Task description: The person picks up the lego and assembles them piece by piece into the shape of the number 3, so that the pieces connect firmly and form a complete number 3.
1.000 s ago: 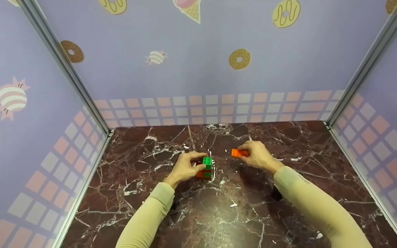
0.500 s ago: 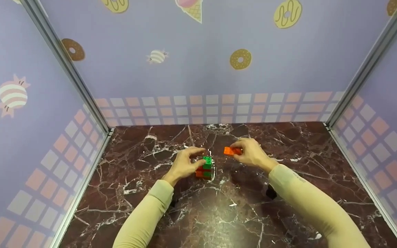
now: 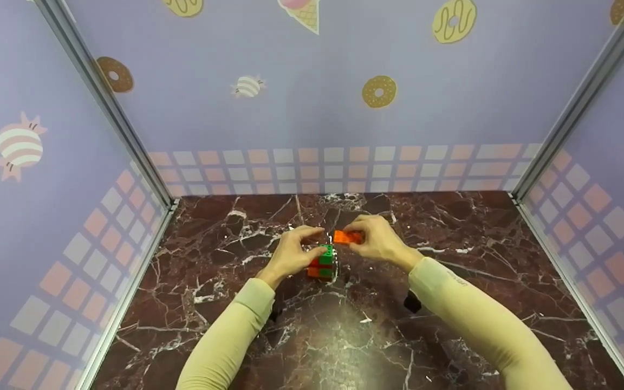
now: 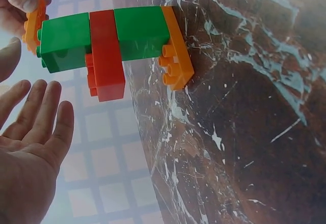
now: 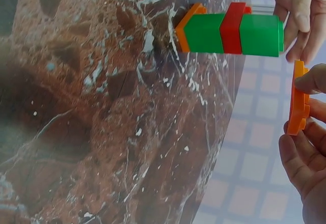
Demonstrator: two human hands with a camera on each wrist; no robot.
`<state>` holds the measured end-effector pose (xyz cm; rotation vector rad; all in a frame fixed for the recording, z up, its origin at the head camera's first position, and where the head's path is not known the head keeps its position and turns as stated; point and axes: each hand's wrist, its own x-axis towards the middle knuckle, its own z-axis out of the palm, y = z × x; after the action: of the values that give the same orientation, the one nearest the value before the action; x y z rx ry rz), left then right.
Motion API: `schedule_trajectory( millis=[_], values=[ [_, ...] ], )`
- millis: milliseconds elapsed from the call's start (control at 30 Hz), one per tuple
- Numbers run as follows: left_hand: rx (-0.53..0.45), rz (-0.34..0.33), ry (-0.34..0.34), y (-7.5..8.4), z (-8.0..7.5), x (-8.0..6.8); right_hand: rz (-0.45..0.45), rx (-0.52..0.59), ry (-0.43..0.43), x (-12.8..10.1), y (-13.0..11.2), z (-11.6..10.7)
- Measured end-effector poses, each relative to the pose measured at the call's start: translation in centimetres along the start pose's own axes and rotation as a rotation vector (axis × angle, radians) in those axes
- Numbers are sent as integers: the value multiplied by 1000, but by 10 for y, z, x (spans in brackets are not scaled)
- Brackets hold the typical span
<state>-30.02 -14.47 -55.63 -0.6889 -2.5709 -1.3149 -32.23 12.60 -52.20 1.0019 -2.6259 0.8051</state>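
Note:
A small tower of toy building blocks stands on the tabletop: a flat orange block (image 4: 178, 56) at the bottom, a green block (image 4: 141, 33), a red block (image 4: 108, 56) jutting out to one side, and a green block (image 5: 261, 34) on top. Close by the tower's upper left, my left hand (image 3: 290, 253) is held with its fingers extended and apart, gripping nothing. My right hand (image 3: 379, 241) pinches a flat orange block (image 5: 297, 102) between thumb and fingers. In the head view that block is just behind and to the right of the tower's top.
The dark red marbled tabletop (image 3: 225, 336) spreads around the tower. Purple walls (image 3: 312, 119) printed with sweets and pastel squares rise at the back and both sides, with metal posts (image 3: 566, 114) at the corners.
My right hand has carried the flat orange block leftward to the tower's top. My left hand has risen slightly, its fingers drawing away from the upper green block. The tower stays in place.

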Motion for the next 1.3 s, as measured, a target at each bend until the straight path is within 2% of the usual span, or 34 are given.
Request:
schedule_trajectory(
  millis=[400, 567, 967, 1300],
  values=[
    [-10, 39, -14, 3, 2, 2, -99, 28, 17, 7, -14, 13],
    [-2, 57, -8, 2, 2, 3, -99, 44, 4, 10, -18, 16],
    [0, 43, 29, -3, 0, -4, -93, 90, -5, 9, -19, 18],
    [-79, -11, 44, -12, -6, -11, -93, 158, 27, 5, -16, 23]
  ],
)
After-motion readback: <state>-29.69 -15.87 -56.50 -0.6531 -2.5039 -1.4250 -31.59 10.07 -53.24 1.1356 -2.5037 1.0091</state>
